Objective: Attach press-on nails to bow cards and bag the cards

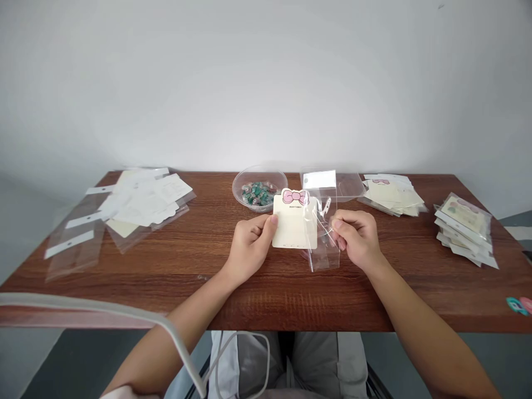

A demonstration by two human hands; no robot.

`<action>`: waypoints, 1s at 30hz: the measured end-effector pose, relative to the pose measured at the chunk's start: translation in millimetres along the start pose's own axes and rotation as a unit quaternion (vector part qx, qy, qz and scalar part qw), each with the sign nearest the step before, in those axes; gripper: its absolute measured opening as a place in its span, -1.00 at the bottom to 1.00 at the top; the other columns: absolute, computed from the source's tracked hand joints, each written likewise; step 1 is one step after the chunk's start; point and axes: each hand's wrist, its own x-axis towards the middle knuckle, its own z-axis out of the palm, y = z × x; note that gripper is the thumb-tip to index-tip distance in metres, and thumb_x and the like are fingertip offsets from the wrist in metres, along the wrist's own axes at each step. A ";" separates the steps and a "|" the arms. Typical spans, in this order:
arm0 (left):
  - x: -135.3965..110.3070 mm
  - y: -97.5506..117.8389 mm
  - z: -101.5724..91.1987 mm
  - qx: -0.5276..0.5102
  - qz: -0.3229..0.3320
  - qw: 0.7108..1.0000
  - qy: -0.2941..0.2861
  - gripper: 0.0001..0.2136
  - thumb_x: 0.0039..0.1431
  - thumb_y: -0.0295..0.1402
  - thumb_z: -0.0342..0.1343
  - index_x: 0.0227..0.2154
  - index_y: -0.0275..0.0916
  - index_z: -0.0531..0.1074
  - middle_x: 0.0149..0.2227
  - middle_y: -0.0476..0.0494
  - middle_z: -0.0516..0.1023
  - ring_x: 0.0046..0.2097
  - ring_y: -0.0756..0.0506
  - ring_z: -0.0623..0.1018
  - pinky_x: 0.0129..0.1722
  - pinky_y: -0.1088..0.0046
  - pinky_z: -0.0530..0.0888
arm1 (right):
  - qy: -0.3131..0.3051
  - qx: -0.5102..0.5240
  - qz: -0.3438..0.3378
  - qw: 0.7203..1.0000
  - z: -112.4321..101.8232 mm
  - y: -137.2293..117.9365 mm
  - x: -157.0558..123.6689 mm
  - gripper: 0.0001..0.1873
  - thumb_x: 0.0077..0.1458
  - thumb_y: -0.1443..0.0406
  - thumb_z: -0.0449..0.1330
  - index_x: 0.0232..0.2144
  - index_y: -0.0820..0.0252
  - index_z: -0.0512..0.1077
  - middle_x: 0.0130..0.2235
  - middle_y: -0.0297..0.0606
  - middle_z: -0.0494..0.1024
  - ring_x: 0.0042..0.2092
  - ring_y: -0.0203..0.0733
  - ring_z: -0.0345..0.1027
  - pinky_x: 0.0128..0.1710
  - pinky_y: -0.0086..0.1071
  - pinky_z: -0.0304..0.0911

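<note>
My left hand (252, 246) pinches the left edge of a cream card (291, 224) with a pink bow printed at its top. In my right hand (357, 235) is a clear plastic bag (325, 252) with a white header strip, gripped by its side. The card's right part overlaps the bag; whether it lies inside or behind the film I cannot tell. Just beyond the card stands a clear round bowl (238, 191) with small green and pinkish pieces in it.
Loose cards and bags (141, 202) spread over the table's left side. A clear rectangular tray (351, 185) stands behind the bag. Card piles (393, 197) and filled packets (465, 227) lie at right, near two small round items (516, 305). A white cable (166, 321) crosses the lower left.
</note>
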 end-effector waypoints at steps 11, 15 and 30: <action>7.6 -10.0 -14.0 -0.059 -0.026 0.991 0.113 -0.59 0.41 -0.16 0.02 -0.57 -0.21 0.26 -0.60 0.02 0.22 -0.54 0.02 0.19 -0.56 0.46 0.12 | 0.092 0.104 -0.064 0.988 -34.7 -2.2 5.7 -0.55 0.23 0.25 0.15 -0.70 0.08 0.22 -0.72 -0.47 0.12 -0.68 -0.34 0.13 -0.69 -0.40 -0.02; 20.8 -18.6 -26.0 -0.071 -0.043 0.979 0.184 -0.56 0.33 -0.10 0.13 -0.61 -0.21 0.24 -0.60 0.02 0.23 -0.53 0.02 0.20 -0.55 0.47 0.15 | 0.198 0.130 -0.078 0.968 -79.5 -2.6 12.5 -0.63 0.12 0.23 0.22 -0.67 0.07 0.26 -0.71 -0.49 0.05 -0.69 -0.36 -0.12 -0.69 -0.35 -0.14; 17.3 -15.5 -17.4 -0.001 -0.074 0.990 0.121 -0.61 0.31 -0.18 0.07 -0.60 -0.21 0.20 -0.56 0.02 0.16 -0.48 0.00 0.14 -0.50 0.44 0.09 | 0.123 0.092 -0.001 0.988 -99.9 -2.0 13.3 -0.57 0.06 0.21 0.18 -0.75 0.06 0.13 -0.64 -0.33 0.13 -0.55 -0.21 0.00 -0.53 -0.27 -0.13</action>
